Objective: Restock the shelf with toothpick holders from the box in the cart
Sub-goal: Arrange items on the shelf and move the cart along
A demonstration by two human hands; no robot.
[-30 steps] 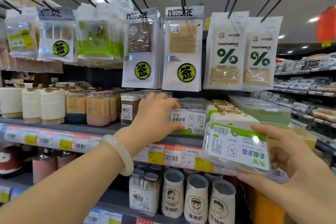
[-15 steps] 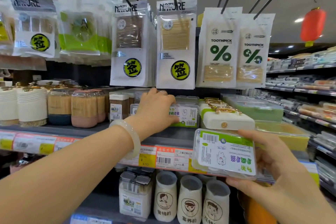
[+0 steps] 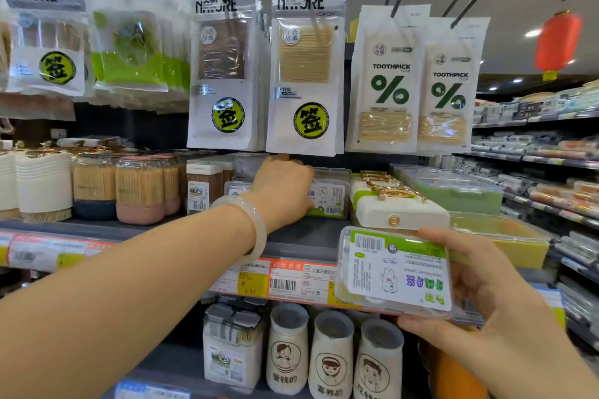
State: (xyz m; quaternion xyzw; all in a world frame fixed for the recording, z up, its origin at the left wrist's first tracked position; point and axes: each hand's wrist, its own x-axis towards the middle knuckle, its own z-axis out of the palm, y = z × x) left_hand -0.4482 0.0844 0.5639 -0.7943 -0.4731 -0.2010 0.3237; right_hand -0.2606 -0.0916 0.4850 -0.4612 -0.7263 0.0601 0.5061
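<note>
1. The left hand [image 3: 285,186] reaches onto the middle shelf [image 3: 301,236], a pale bangle [image 3: 251,223] on its wrist. Its fingers curl round the left end of a clear toothpick holder on the shelf [image 3: 329,197]; the thumb is hidden, so how tight the grip is cannot be told.
2. That holder stands on its long side, set back from the shelf's front edge, with its white and green label and barcode facing out. It sits just beside a white case with gold handles [image 3: 398,209] on its right, and more clear boxes show behind the hand.
3. Left of the hand, jars of toothpicks [image 3: 139,191] stand in a row along the same shelf.
4. Overhead, hanging toothpick packs [image 3: 304,74] dangle from black hooks.
5. The right hand [image 3: 483,298] holds a second toothpick holder [image 3: 393,272] in front of the shelf's price-tag strip [image 3: 282,280], below and to the right of the first. The thumb presses its lower edge and the fingers wrap its right end and top.
6. This holder is a flat clear plastic box, label towards the camera and upside down, with a green band, a barcode and coloured characters.
</note>
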